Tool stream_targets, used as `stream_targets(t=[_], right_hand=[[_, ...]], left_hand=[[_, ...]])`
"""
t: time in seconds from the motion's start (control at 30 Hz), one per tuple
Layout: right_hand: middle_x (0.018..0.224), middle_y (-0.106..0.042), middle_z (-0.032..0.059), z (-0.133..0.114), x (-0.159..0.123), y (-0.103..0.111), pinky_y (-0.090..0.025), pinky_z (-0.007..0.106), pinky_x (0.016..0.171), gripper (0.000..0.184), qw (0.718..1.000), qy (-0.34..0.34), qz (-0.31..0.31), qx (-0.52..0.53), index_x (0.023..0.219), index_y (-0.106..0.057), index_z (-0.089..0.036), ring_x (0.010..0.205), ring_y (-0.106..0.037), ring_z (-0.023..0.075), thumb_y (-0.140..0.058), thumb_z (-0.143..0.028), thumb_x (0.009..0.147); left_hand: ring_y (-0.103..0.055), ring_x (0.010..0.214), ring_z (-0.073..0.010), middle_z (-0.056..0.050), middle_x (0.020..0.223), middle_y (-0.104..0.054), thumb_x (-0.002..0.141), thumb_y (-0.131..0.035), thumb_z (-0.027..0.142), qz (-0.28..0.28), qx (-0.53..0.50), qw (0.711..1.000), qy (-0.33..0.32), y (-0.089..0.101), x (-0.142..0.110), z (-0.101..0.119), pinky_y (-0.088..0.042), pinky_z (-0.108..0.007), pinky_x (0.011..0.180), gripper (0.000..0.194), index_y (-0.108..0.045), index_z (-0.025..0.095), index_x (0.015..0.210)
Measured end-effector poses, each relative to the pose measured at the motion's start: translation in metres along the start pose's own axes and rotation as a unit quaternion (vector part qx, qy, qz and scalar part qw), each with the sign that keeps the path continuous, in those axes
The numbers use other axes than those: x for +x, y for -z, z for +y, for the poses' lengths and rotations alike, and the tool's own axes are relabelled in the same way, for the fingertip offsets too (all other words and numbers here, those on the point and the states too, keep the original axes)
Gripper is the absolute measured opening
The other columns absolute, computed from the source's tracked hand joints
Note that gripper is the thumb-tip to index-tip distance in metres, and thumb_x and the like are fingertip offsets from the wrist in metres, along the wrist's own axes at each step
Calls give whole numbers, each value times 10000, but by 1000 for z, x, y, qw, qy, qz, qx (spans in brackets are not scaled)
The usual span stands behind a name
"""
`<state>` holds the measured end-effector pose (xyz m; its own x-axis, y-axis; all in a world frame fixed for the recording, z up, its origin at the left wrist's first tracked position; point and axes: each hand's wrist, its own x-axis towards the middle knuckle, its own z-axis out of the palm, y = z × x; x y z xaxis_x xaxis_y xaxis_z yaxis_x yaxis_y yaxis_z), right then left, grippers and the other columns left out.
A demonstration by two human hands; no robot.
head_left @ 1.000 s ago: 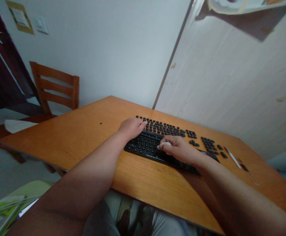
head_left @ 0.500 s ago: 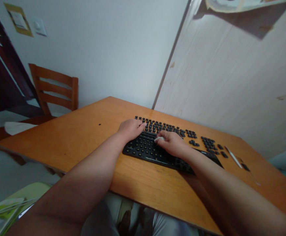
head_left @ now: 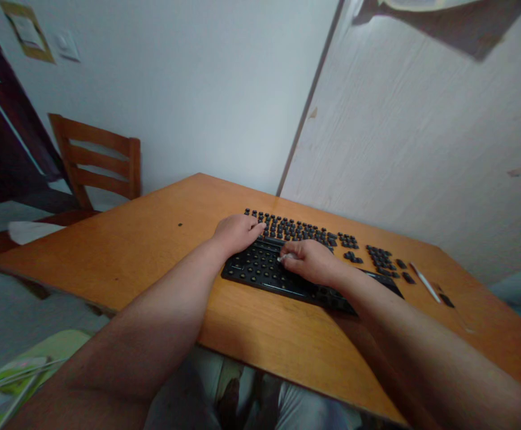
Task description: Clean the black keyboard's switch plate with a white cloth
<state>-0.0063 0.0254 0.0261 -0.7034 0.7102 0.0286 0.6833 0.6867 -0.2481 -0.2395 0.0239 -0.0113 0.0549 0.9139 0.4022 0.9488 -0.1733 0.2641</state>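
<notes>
A black keyboard [head_left: 260,276] with its keycaps off lies on the table, its key positions bare. My left hand [head_left: 237,233] grips its far left edge; the thumb shows along the edge, while the other fingers are mostly hidden. My right hand [head_left: 310,260] is closed in a pinch on a small white piece of tissue or cloth [head_left: 286,257], low over the middle of the key area. Whether the white piece touches the keyboard is hard to see. My right hand and forearm cover much of the keyboard's right part.
Loose black keycaps [head_left: 294,229] stand in rows behind the keyboard, with further groups [head_left: 380,260] to the right. A thin white stick-like tool [head_left: 425,282] and a small dark item [head_left: 446,300] lie farther right. Behind the wooden table [head_left: 153,263] are a wall and a chair [head_left: 101,156].
My right hand has shifted slightly left with the white piece. My left hand keeps its place on the keyboard. The view has tilted slightly.
</notes>
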Motion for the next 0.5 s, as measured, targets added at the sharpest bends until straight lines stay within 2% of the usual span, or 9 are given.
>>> stream_targets(t=[0.23,0.5], right_hand=[[732,-682,-28,-2,-9,1,-320,246,559,155,1000,-2,-9,-1,895,-698,-254,627,-566,136,-563,-266,820],[783,-713,-13,-8,-19,4,-357,248,611,177,1000,9,-25,0,915,-709,-251,690,-607,152,-565,-231,816]], left_hand=[[-581,678,-207,-55,774,-701,934,-328,615,-8,-6,1000,1,0,0,0,-274,-315,546,563,-699,230,757],[-569,667,-198,-54,767,-699,916,-362,629,-19,-16,1000,5,-2,1,-2,-277,-308,552,556,-711,225,760]])
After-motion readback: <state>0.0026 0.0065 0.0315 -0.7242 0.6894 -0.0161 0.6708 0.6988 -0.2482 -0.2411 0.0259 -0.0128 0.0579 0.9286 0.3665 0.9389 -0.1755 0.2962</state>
